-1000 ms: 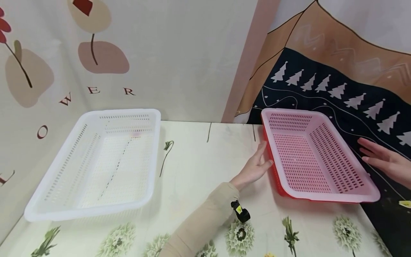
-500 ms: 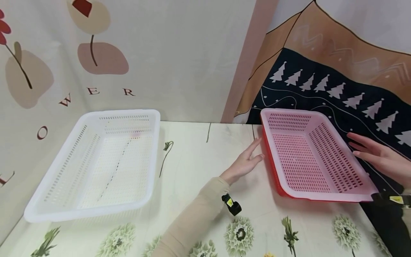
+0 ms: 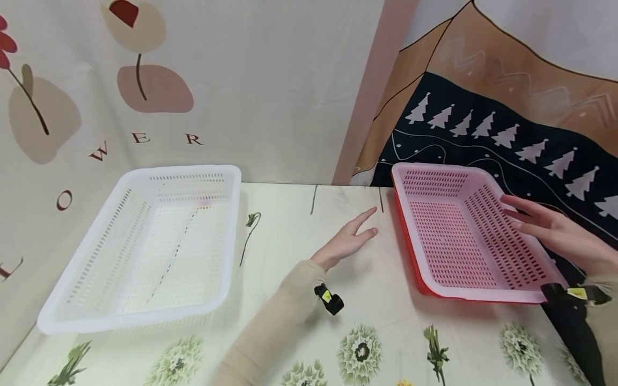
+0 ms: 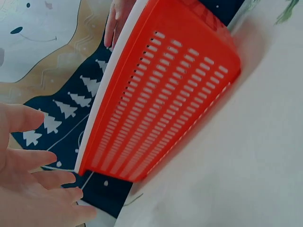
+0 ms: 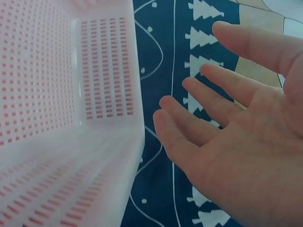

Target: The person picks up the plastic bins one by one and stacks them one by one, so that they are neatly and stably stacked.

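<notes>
On the right of the table stands a white perforated basket [image 3: 454, 246] nested inside a red one [image 3: 416, 262], so its inside looks pink. My left hand [image 3: 345, 244] hovers left of this pair, fingers extended and apart from the red wall. Over the right rim is my right hand [image 3: 555, 230], its fingers straight and holding nothing. The right wrist view has that hand [image 5: 227, 118] beside the white rim [image 5: 137, 94], with a gap between them. In the left wrist view the left hand [image 4: 38, 170] is spread, facing the red basket's slotted side [image 4: 161, 94].
Another white perforated basket [image 3: 193, 257] stands on the left of the table. A flower-print cloth [image 3: 294, 230] covers the table. Behind rises a pale printed curtain [image 3: 270, 96], and a dark tree-patterned cloth [image 3: 487, 155] hangs at the right.
My left hand has moved left, away from the red basket's side. My right hand has come in leftward over the right rim. The baskets have stayed put.
</notes>
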`<state>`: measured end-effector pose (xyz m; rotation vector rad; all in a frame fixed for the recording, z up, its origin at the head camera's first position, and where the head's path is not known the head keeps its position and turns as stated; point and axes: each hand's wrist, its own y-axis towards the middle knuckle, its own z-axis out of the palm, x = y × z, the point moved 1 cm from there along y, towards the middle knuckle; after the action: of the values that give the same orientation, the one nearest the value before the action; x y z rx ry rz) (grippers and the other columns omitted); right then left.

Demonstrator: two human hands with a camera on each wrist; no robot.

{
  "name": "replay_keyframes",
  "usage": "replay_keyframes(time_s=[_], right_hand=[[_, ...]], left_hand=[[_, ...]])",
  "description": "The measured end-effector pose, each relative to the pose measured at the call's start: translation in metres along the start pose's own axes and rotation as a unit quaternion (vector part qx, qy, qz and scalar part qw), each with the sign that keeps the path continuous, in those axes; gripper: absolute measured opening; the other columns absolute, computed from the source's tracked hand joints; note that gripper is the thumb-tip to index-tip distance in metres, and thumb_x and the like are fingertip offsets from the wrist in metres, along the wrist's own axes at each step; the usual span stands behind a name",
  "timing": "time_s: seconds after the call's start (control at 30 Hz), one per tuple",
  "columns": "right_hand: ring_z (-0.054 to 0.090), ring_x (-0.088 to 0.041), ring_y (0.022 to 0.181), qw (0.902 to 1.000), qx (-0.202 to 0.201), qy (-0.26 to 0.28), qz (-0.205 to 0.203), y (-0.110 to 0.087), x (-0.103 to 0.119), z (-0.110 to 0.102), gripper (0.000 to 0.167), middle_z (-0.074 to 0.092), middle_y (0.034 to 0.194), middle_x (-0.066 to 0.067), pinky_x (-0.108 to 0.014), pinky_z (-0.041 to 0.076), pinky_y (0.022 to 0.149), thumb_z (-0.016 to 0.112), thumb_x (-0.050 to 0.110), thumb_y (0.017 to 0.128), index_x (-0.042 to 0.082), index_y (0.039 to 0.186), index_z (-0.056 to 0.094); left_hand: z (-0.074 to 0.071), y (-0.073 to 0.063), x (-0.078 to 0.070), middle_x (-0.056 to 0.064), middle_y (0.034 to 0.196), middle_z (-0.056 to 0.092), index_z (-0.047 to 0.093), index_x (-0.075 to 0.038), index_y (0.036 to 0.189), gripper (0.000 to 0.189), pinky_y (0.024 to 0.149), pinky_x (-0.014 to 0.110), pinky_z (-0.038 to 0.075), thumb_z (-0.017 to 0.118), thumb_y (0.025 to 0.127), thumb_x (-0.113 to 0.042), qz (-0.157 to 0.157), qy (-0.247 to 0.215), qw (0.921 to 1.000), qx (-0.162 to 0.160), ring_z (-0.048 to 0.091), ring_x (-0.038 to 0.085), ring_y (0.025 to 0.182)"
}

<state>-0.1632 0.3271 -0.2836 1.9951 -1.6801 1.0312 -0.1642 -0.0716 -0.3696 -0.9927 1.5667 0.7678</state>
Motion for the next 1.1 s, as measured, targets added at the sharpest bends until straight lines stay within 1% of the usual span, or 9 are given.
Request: replay_keyframes(time_s=[0.33,0.53,0.63,0.77,0.83,0.93,1.0,1.07,1.1], right_hand=[[0.014,-0.048,0.138,0.9993,0.007,0.014,-0.032,0.008,0.014,0.009,0.064,0.014,0.156,-0.025,-0.079,0.02,0.092,0.05,0.022,0.101,0.021,0.156,0.017],[0.029,-0.03,0.138,0.9987,0.011,-0.017,-0.047,0.012,0.02,0.014,0.061,0.023,0.154,-0.02,-0.065,0.035,0.097,0.05,0.022,0.102,0.02,0.155,0.021],[0.031,-0.028,0.135,0.9991,0.018,0.002,-0.039,0.013,0.025,0.017,0.061,0.023,0.154,-0.018,-0.064,0.033,0.1,0.051,0.024,0.101,0.02,0.155,0.023],[0.033,-0.024,0.132,0.9985,0.027,0.042,-0.025,0.013,0.034,0.022,0.06,0.024,0.154,-0.016,-0.072,0.026,0.098,0.052,0.027,0.101,0.021,0.154,0.024],[0.037,-0.016,0.128,0.9984,0.028,0.04,-0.028,0.014,0.037,0.024,0.059,0.026,0.153,-0.014,-0.066,0.031,0.1,0.052,0.027,0.101,0.022,0.154,0.026],[0.039,-0.002,0.124,0.9979,0.029,0.027,-0.051,0.016,0.041,0.027,0.057,0.03,0.152,-0.01,-0.042,0.04,0.101,0.052,0.024,0.101,0.02,0.153,0.028],[0.04,0.002,0.122,0.9967,0.035,0.022,-0.069,0.018,0.044,0.029,0.057,0.031,0.152,-0.01,-0.027,0.044,0.094,0.051,0.022,0.102,0.02,0.153,0.027],[0.041,0.002,0.122,0.9958,0.038,0.014,-0.082,0.02,0.046,0.032,0.057,0.032,0.152,-0.01,-0.019,0.043,0.089,0.051,0.022,0.102,0.019,0.153,0.027],[0.041,0.002,0.122,0.9957,0.041,0.019,-0.081,0.022,0.048,0.033,0.056,0.032,0.151,-0.01,-0.022,0.043,0.091,0.051,0.023,0.102,0.021,0.153,0.028]], left_hand=[[-0.024,-0.009,0.008,0.005,0.156,0.026,0.028,-0.017,0.153,0.055,0.114,0.042,0.02,0.047,0.102,-0.025,0.003,0.021,0.9998,0.005,0.02,0.02,0.143],[-0.036,-0.013,0.01,0.007,0.156,0.026,0.028,-0.015,0.153,0.055,0.113,0.044,0.02,0.046,0.102,-0.024,0.001,0.025,0.9997,-0.001,0.019,0.022,0.144],[-0.042,-0.015,0.009,0.008,0.156,0.026,0.028,-0.014,0.153,0.055,0.113,0.044,0.021,0.046,0.102,-0.024,0.001,0.031,0.9995,-0.005,0.019,0.022,0.144],[-0.05,-0.017,0.006,0.007,0.156,0.026,0.027,-0.014,0.153,0.055,0.113,0.043,0.021,0.046,0.102,-0.022,0.0,0.037,0.9992,-0.012,0.019,0.021,0.144],[-0.054,-0.018,0.003,0.006,0.157,0.026,0.027,-0.014,0.153,0.056,0.113,0.044,0.021,0.046,0.102,-0.022,0.001,0.037,0.9992,-0.014,0.018,0.02,0.144],[-0.059,-0.019,-0.001,0.006,0.157,0.025,0.027,-0.015,0.154,0.056,0.113,0.044,0.021,0.047,0.102,-0.022,0.001,0.038,0.9991,-0.017,0.017,0.02,0.144],[-0.064,-0.021,-0.004,0.006,0.157,0.024,0.026,-0.016,0.154,0.056,0.113,0.045,0.021,0.047,0.102,-0.023,-0.001,0.04,0.999,-0.018,0.017,0.02,0.144],[-0.068,-0.022,-0.007,0.005,0.157,0.024,0.026,-0.017,0.154,0.056,0.113,0.046,0.022,0.047,0.102,-0.024,-0.007,0.045,0.9987,-0.021,0.017,0.02,0.144],[-0.07,-0.023,-0.009,0.005,0.157,0.024,0.026,-0.018,0.154,0.056,0.113,0.047,0.022,0.047,0.102,-0.024,-0.009,0.047,0.9986,-0.023,0.018,0.021,0.144]])
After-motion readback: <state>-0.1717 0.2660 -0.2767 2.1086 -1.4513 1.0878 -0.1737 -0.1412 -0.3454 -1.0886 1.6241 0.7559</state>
